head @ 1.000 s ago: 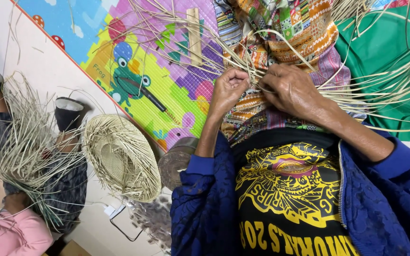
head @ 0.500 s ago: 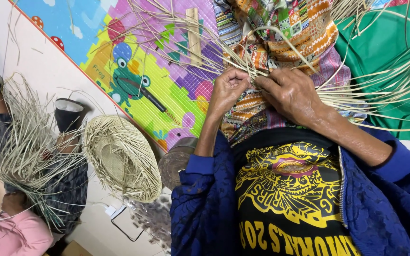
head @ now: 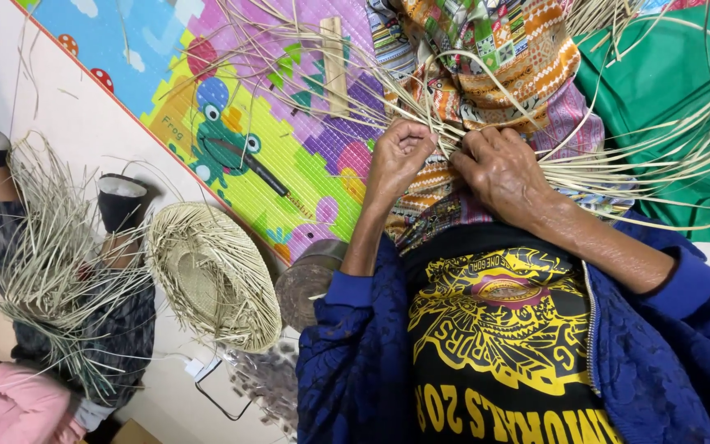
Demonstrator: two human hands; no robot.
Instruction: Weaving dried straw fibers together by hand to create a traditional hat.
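Head view. The left hand [head: 400,160] and the right hand [head: 499,168] are lying close together over the lap, each with its fingers curling shut on pale straw strands [head: 618,173] that are fanning outward across patterned cloth [head: 495,57]. A finished straw hat [head: 211,279] is lying on the floor beside a colourful play mat [head: 232,123]. At far left, another person [head: 84,329] is holding loose straw.

Fingers [head: 417,134] buried among straw strands [head: 618,168]
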